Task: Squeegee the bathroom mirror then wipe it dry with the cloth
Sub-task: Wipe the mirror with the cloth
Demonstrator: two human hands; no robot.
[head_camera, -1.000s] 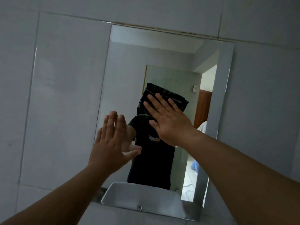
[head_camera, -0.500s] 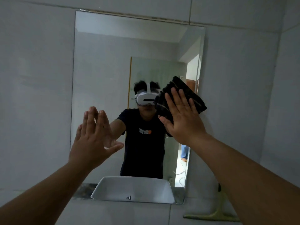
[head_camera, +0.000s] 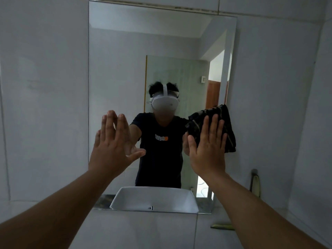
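Note:
A frameless rectangular mirror (head_camera: 125, 69) hangs on the tiled wall straight ahead. My right hand (head_camera: 206, 150) presses a dark striped cloth (head_camera: 227, 130) flat against the glass near the mirror's right edge, fingers spread and pointing up. My left hand (head_camera: 113, 142) rests flat on the lower left part of the mirror with nothing in it. A yellow-green squeegee (head_camera: 256, 184) leans against the wall to the right of the mirror, its blade (head_camera: 222, 226) low on the ledge.
The mirror reflects a person in a dark shirt with a white headset, a white basin (head_camera: 154, 198) and an open doorway. Pale grey wall tiles (head_camera: 45, 87) surround the mirror on all sides.
My right hand has slid the cloth from the mirror's middle to the right and downward, near the right edge. The view has shifted, bringing the whole mirror and the squeegee into sight.

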